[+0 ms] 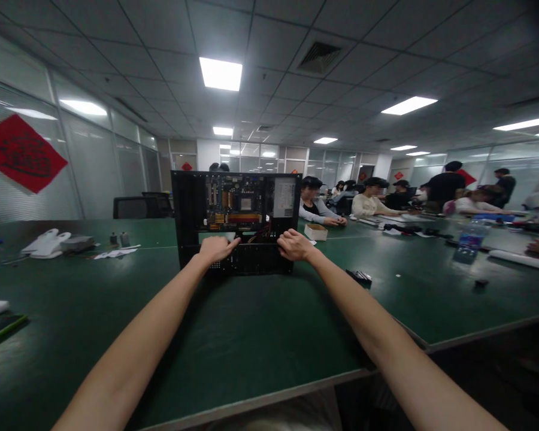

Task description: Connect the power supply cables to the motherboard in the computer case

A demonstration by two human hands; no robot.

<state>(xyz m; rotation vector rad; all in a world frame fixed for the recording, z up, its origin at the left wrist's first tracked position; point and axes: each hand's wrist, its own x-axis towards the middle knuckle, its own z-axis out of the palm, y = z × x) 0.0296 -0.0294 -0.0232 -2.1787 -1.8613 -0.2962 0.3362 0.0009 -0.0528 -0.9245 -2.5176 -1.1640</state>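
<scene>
A black computer case (189, 206) stands on edge on the green table, its open side facing me. Inside are a motherboard (234, 209) with a pale square chip socket and a power supply (284, 197) with a white label at upper right. My left hand (216, 249) is closed over the lower inner frame, its thumb pointing right; the other fingers are partly hidden. Gripping the case near its lower right edge, my right hand (293, 245) has its fingers curled. Thin cables (264, 231) hang between the two hands.
White plastic pieces (53, 243) and a grey box (77, 243) lie at left. To the right are a small open carton (315, 232), dark metal parts (359, 278) and a water bottle (471, 239). Several people sit across the table; a gap line crosses the tabletop at right.
</scene>
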